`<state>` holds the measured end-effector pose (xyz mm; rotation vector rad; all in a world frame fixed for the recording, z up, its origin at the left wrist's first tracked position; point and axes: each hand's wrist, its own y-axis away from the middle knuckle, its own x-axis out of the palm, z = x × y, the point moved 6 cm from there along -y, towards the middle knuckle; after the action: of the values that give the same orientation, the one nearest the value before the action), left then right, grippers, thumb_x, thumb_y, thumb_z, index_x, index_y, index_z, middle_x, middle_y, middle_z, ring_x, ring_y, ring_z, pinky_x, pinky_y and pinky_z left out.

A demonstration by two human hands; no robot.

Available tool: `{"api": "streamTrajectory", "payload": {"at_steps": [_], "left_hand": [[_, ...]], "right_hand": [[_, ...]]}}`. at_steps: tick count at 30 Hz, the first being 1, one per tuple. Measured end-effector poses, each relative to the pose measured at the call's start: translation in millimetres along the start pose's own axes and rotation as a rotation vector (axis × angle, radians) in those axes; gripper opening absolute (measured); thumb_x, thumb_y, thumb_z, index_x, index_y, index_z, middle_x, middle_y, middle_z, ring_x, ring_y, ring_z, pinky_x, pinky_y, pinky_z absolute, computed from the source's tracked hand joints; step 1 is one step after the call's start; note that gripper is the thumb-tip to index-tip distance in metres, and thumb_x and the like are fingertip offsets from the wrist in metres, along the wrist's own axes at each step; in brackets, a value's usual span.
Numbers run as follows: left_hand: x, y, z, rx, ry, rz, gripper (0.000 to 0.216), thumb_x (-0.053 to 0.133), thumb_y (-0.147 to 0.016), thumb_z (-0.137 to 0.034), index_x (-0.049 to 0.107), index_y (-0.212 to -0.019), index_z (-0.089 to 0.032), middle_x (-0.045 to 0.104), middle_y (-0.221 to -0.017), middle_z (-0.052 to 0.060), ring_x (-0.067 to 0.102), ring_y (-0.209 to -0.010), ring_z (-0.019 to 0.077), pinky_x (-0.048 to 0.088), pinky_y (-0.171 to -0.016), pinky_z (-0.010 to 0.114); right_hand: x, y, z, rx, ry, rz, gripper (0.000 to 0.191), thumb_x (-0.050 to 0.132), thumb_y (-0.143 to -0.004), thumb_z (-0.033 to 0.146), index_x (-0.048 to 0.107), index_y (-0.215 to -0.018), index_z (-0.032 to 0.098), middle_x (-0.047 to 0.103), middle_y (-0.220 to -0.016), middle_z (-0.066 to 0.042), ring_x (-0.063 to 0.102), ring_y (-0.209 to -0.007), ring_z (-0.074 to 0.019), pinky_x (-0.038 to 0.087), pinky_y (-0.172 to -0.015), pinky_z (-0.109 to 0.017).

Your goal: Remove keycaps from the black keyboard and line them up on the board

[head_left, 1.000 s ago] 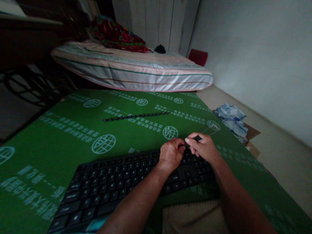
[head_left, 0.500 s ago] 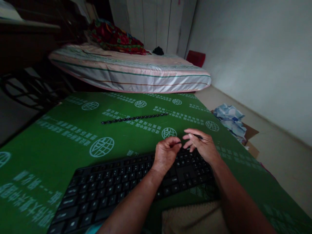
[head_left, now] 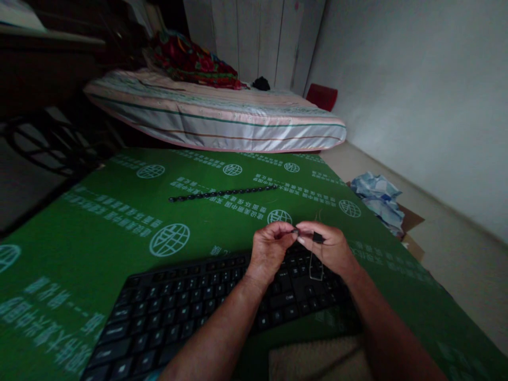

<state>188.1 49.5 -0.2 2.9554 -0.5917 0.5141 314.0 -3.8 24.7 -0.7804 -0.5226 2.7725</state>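
Note:
My left hand point(head_left: 270, 251) pinches a small dark piece point(head_left: 295, 231), apparently a keycap, between thumb and fingertips. At the same piece, the thumb and forefinger of my right hand point(head_left: 327, 243) meet it from the other side. Tucked in the right hand is a wire keycap puller point(head_left: 317, 237); its black handle shows between the fingers and its thin wire loop hangs below. Both hands are above the right part of a black keyboard point(head_left: 190, 296). Beyond it, small black pieces point(head_left: 222, 193) that look like keycaps lie in a line.
The keyboard lies on a green printed board point(head_left: 119, 233). A tan cloth-like item point(head_left: 317, 357) is at the near edge. A bed point(head_left: 222, 119) stands past the far edge, and crumpled blue-white material point(head_left: 377, 198) with cardboard lies on the floor to the right.
My right hand has moved in to the left hand, closing the gap, and its fingers have drawn together on the small piece. The puller has turned, so its wire loop now shows hanging down.

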Motion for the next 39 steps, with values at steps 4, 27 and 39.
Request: {"api": "streamTrajectory", "payload": {"at_steps": [4,27,39], "left_hand": [[-0.4,0.5,1.4,-0.021,0.028,-0.001,0.009,0.07,-0.061,-0.012,0.066,-0.069,-0.015,0.066,-0.066,-0.003,0.058,-0.062,0.0087,0.046,-0.064,0.021],[1.0,9.0,5.7,0.098,-0.545,-0.015,0.012,0.057,-0.072,-0.018,0.065,-0.08,-0.019,0.069,-0.073,0.0,0.062,-0.064,0.0137,0.05,-0.063,0.024],[5.8,14.4,3.7,0.087,-0.731,0.051,0.008,0.055,-0.072,-0.02,0.063,-0.071,-0.023,0.062,-0.064,-0.003,0.056,-0.061,0.0141,0.044,-0.057,0.023]], "right_hand": [[2.3,0.3,2.1,-0.009,0.066,0.009,0.02,0.062,-0.077,0.029,0.067,-0.094,0.022,0.07,-0.09,-0.005,0.065,-0.08,-0.018,0.051,-0.075,-0.031],[15.0,-128.9,-98.1,0.237,0.051,0.09,0.035,0.064,-0.062,0.037,0.068,-0.084,0.01,0.052,-0.048,0.004,0.042,-0.036,-0.0068,0.035,-0.038,-0.021],[35.9,-177.4,-134.8,0.256,0.111,0.12,0.027,0.073,-0.056,0.03,0.071,-0.077,0.015,0.054,-0.044,0.005,0.04,-0.034,-0.0053,0.031,-0.038,-0.019]]}}
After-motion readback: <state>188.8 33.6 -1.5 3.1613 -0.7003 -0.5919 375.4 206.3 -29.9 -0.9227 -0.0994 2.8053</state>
